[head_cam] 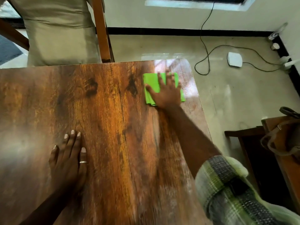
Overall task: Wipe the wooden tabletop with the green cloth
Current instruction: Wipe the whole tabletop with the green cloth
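A folded green cloth [151, 85] lies flat on the wooden tabletop [105, 111], near its far right corner. My right hand [166, 92] presses down on the cloth with spread, straight fingers and covers most of it. My left hand [69, 158] rests flat on the tabletop near the front left, fingers straight, a ring on one finger. It touches nothing but the wood.
A wooden chair with a beige cushion [61, 33] stands against the table's far edge. On the floor to the right lie a black cable [209, 52] and a white box [234, 59]. A brown bag [285, 137] sits on low furniture at the right.
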Tool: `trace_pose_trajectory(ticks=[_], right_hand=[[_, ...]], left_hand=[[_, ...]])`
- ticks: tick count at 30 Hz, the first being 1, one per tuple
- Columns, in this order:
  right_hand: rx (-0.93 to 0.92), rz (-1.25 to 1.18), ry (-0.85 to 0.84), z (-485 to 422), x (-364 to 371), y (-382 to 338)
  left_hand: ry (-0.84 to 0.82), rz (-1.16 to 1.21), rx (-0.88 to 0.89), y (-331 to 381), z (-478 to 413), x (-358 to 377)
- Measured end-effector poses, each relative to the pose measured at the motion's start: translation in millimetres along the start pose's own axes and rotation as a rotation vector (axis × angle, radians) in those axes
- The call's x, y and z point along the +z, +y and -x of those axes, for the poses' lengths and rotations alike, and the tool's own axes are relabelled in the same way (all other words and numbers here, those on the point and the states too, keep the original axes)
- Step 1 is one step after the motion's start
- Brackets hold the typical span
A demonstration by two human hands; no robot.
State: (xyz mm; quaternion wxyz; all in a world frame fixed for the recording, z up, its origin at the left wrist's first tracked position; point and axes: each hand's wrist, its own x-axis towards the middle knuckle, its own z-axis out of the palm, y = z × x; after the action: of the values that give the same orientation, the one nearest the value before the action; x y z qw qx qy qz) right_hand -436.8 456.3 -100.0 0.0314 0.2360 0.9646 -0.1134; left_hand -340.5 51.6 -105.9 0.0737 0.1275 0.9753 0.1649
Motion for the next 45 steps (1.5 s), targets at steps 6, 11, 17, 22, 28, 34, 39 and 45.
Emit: trace_pose_trajectory(ticks=[6, 11, 17, 22, 28, 34, 39, 45], right_hand=[[0.049, 0.070, 0.075, -4, -16, 78], [0.041, 0.062, 0.103, -10, -13, 75], [-0.002, 0.060, 0.032, -57, -25, 66], [0.047, 0.013, -0.030, -93, -29, 52], [0.014, 0.029, -0.002, -88, -10, -1], [-0.080, -0.006, -0.051, -61, 21, -121], [-0.157, -0.068, -0.061, -30, 50, -225], [-0.255, -0.061, -0.064, -16, 58, -256]], left_hand=[[-0.004, -0.013, -0.005, -1, 0, 0], [0.001, -0.029, -0.023, 1, -2, 2], [0.011, -0.029, -0.031, 1, -2, 2], [0.018, -0.026, -0.019, 2, -2, -1], [0.050, -0.039, -0.002, 2, -2, 3], [0.069, -0.058, 0.030, -2, -1, 4], [0.064, -0.066, 0.033, -5, -1, 3], [0.056, -0.043, 0.049, -6, 0, 0]])
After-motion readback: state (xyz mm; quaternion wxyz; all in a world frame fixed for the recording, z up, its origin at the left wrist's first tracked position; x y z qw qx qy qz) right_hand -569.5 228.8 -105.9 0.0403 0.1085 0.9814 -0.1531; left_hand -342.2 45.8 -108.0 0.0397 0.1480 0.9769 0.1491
